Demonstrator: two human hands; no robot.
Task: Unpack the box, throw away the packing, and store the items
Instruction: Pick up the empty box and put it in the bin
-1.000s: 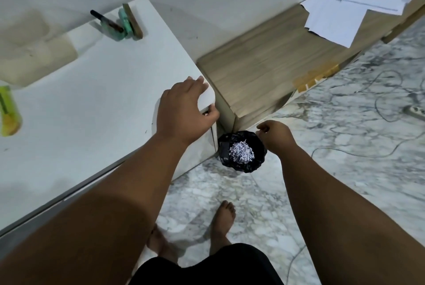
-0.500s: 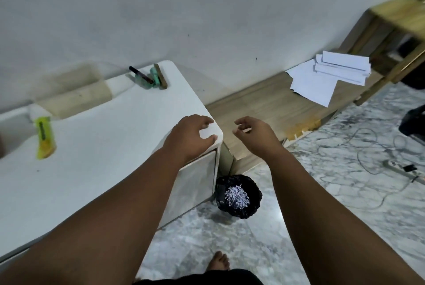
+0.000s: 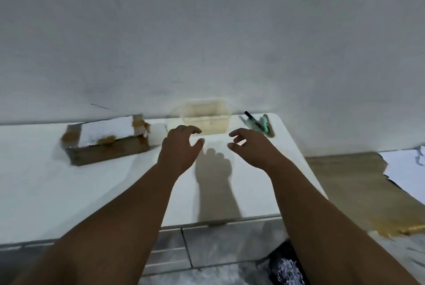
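Head view, looking down on the white table (image 3: 69, 192). Our left hand (image 3: 178, 149) and right hand (image 3: 250, 149) hover mid-frame above the tabletop, both empty, fingers loosely curled and spread, gripping nothing.

Task things: the cardboard box (image 3: 105, 140) sits left of centre, flaps up with torn brown tape, its white inner face showing; contents not readable through the blur. A clear plastic container (image 3: 204, 119) stands against the wall just beyond our fingertips, between the 2 hands. Some pens and green items (image 3: 258, 122) lie at the table's back-right corner; exact kinds too blurred to tell. At bottom right, a black bin (image 3: 285, 266) with white shredded packing inside sits on the floor, partly hidden by our right forearm.

Judgement: packing looks binned; the step in hand appears to be reaching for the container so the items can be stored in it. We suggest taking it with 2 hands on opposite walls, low down, since thin clear plastic may flex, then drawing it toward us before loading.

Edges and room: the container touches or nearly touches the wall, so there is no finger space behind; slide it forward first. Bare tabletop in front of us gives ample landing room. The right table edge falls away close beside the pens, so we should keep any sweep leftward. The box stands well apart on the left and is no obstacle.
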